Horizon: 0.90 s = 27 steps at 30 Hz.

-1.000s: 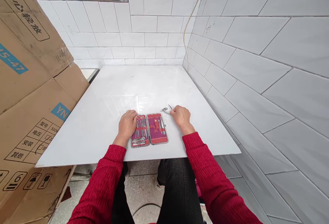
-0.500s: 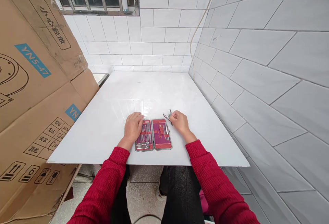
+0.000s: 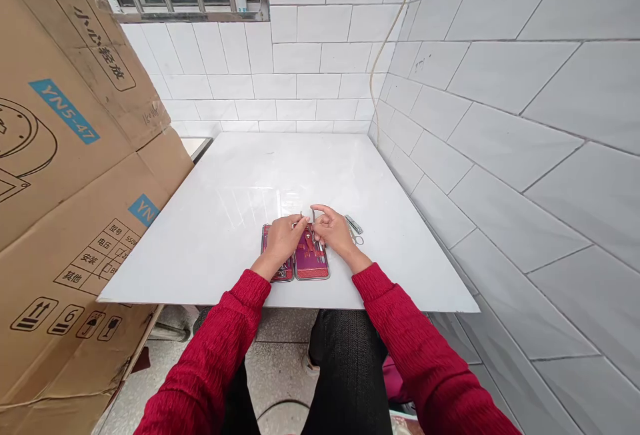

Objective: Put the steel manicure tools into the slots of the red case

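Sleeves (image 3: 210,352), pair: long, deep red, crinkle-textured, with close-fitting cuffs (image 3: 367,282). Left hand (image 3: 283,238) and right hand (image 3: 334,232): bare. Trousers (image 3: 346,375): black, finely textured. Shoe (image 3: 311,364): mostly hidden, pale edge showing.

White table (image 3: 190,248): open red tool case (image 3: 311,267) near the front edge, roughly midway; clippers (image 3: 354,224) and ring-handled tool (image 3: 359,240) rightward.

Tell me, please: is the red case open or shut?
Open. Both halves of the red case lie side by side on the white table, inner sides up; the left hand partly covers one half.
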{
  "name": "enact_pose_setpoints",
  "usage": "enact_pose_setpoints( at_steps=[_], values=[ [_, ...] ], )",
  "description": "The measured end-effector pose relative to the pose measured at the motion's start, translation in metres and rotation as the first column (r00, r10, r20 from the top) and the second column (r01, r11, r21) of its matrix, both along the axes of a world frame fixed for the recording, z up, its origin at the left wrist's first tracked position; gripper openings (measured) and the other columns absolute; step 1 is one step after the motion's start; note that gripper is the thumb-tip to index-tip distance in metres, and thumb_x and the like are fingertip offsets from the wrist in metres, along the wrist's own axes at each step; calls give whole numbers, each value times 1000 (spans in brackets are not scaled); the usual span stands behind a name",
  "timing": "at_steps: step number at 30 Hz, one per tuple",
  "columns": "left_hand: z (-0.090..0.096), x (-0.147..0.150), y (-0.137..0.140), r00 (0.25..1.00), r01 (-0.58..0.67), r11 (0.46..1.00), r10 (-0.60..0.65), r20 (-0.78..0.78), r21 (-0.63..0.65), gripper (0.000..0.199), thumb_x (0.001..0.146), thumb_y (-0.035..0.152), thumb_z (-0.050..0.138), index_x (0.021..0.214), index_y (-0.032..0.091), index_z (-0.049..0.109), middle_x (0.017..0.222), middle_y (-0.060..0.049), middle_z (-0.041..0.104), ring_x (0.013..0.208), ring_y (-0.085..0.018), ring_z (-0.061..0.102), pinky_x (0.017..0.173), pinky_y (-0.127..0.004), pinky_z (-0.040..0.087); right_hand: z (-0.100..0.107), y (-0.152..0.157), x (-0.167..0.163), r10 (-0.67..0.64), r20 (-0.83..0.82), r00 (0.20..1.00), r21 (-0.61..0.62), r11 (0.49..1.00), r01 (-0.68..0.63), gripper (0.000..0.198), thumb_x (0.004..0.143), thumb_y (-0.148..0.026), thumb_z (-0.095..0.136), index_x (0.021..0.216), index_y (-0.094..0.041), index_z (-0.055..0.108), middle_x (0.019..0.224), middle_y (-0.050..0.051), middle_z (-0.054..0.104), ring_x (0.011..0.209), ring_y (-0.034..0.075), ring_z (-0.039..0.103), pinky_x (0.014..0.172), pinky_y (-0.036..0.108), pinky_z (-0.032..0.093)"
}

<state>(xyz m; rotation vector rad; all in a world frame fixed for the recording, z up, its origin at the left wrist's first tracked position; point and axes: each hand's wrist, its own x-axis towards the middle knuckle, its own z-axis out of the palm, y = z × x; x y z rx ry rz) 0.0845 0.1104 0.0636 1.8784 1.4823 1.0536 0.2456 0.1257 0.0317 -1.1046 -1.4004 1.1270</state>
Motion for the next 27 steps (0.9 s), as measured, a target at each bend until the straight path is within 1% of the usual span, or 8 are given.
enact_pose_setpoints(
  at_steps=[2,6,8,11,14,16,21,27],
  values=[
    [-2,-1,1,998,-8,998,12,62,-60,41,91,48,50,66,20,66,57,2,58,58,-15,52,58,-27,40,0,-1,-2,25,-1,1000,-1,1000,-25,57,69,-29,58,125,-19,60,55,-11,58,39,9,50,41,20,39],
    [-5,-6,3,985,0,984,30,169,-176,39,89,49,51,76,19,72,63,2,63,55,-14,53,56,-26,40,-1,0,-3,60,-45,997,11,998,-59,50,74,-34,61,121,-18,62,54,-9,61,38,10,51,43,21,42],
    [-6,-9,3,987,-12,981,42,154,-192,39,89,49,51,74,19,70,57,3,58,54,-14,51,56,-27,38,-2,1,-4,71,-71,995,12,997,-70,48,76,-39,63,120,-18,62,55,-8,62,39,10,52,45,22,44],
    [-6,-15,0,1000,-10,999,9,-6,-49,42,94,47,47,68,20,64,55,3,52,56,-15,50,58,-28,35,-5,4,-5,57,-99,993,1,998,-57,47,76,-42,66,115,-18,62,55,-7,63,42,11,56,46,23,47],
    [-9,-29,-1,987,31,989,-7,-158,147,37,98,40,43,74,21,64,72,0,62,70,-17,56,67,-29,40,-7,6,-9,15,-119,993,3,1000,-15,45,75,-41,66,114,-17,62,54,-7,63,43,12,57,45,23,47],
    [-14,-43,-2,973,33,975,19,-229,220,33,99,35,41,80,21,65,84,-3,67,80,-20,60,75,-31,43,-6,7,-12,-9,-115,993,8,1000,10,44,75,-39,65,113,-17,63,54,-7,63,42,11,55,45,22,46],
    [-33,-70,-3,948,-13,969,90,-305,246,31,99,34,42,90,22,69,100,-6,70,95,-24,63,86,-36,47,-1,5,-18,-77,-55,996,8,997,77,42,73,-33,59,112,-19,65,53,-8,61,42,10,53,43,21,44],
    [-42,-73,-3,948,-47,963,126,-292,264,26,98,29,45,95,21,70,110,-6,70,103,-24,64,89,-39,50,-1,14,-1,-269,-26,963,56,961,271,39,71,-29,57,107,-18,67,54,-8,60,43,11,52,47,22,42]
  ],
)
